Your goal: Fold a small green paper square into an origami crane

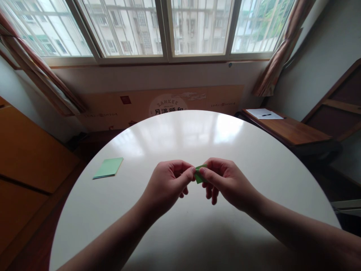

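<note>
Round white table: we're looking down on its glossy top (84,210), window light gleaming off the far side, and both hands are working above the near-middle part of it.
Wooden side desk: over to the right, beyond the table's edge, this desk (299,128) is carrying a sheet and a pen.
Left hand: here's the left hand (166,184), coming in from the lower left and nearly closing at the tips; thumb and index finger are pinching the left edge of a small green piece (200,178), while the other fingers are curling loosely underneath.
Right hand: and the right hand (224,177) is meeting it from the other side, also in a pinch; its thumb is pressing on the near face of that green piece, its index finger is bending round at the upper right edge, and the lower fingers are hanging half curled, pointing down.
Light green stack: off to the left, well apart from both hands, a squarish stack (108,167) is lying flat on the table, its front edge showing a dark line.
White sheet: it's lying on the desk (258,113).
Small green piece: right between the two sets of fingertips, it's being held over the table, partly covered by the right thumb.
Dark pen: it's resting across the sheet (266,115).
</note>
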`<action>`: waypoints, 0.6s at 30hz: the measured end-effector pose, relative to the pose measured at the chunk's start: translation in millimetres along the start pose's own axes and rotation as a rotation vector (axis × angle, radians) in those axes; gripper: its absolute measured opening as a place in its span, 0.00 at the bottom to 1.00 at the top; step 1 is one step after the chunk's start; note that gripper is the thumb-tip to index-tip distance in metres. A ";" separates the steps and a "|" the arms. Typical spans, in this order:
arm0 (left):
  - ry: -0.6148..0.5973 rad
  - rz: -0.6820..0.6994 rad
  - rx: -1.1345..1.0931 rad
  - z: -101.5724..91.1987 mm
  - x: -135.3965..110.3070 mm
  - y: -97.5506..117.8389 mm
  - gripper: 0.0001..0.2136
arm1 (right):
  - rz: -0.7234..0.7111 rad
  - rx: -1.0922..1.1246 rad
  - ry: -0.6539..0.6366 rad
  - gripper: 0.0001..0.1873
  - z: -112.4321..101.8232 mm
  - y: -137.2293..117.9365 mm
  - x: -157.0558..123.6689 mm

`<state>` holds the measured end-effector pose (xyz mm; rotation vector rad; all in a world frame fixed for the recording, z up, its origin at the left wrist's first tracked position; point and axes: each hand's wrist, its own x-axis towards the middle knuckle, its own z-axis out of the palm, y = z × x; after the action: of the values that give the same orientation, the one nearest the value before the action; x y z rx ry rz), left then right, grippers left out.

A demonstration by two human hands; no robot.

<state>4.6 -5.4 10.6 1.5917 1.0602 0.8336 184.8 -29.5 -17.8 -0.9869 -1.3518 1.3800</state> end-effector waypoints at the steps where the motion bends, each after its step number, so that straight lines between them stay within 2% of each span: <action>1: -0.004 -0.001 -0.002 0.1 0.1 -0.2 0.09 | -0.004 -0.002 0.005 0.16 0.0 0.1 0.0; 8: 0.021 -0.013 -0.072 -2.3 1.6 -2.5 0.13 | -0.051 -0.005 0.033 0.15 -1.8 1.7 -0.9; 12: 0.006 0.010 0.022 -1.4 -0.3 -3.9 0.09 | -0.050 -0.032 0.046 0.14 0.6 1.6 -1.2; 18: 0.059 0.096 0.158 3.2 -0.9 -3.4 0.07 | -0.063 -0.130 0.058 0.12 3.8 1.9 -2.7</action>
<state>6.4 -7.0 6.5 1.7716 1.1215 0.8837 181.6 -32.9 -19.6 -1.0526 -1.4317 1.2202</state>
